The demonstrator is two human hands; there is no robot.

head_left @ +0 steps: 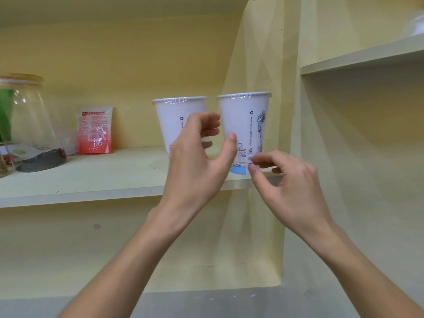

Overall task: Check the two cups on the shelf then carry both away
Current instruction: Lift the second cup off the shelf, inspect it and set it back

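Two white paper cups stand upright side by side on the pale yellow shelf (pixel 80 180). The left cup (pixel 172 120) is plain with small print. The right cup (pixel 241 118) has a line drawing and a blue base, and sits near the shelf's right end. Both rims show a shiny clear film. My left hand (pixel 197 166) reaches up between them, fingers curled in front of the left cup's right side and thumb tip against the right cup's left side. My right hand (pixel 291 180) is lower right, thumb and fingertips at the right cup's base. Neither hand encloses a cup.
A glass jar (pixel 32 125) with a wooden lid and dark contents stands at the shelf's left. A red-and-white packet (pixel 96 131) leans on the back wall. An upright panel (pixel 286 99) closes the shelf's right end. A higher shelf (pixel 367 56) carries a white object (pixel 415 24).
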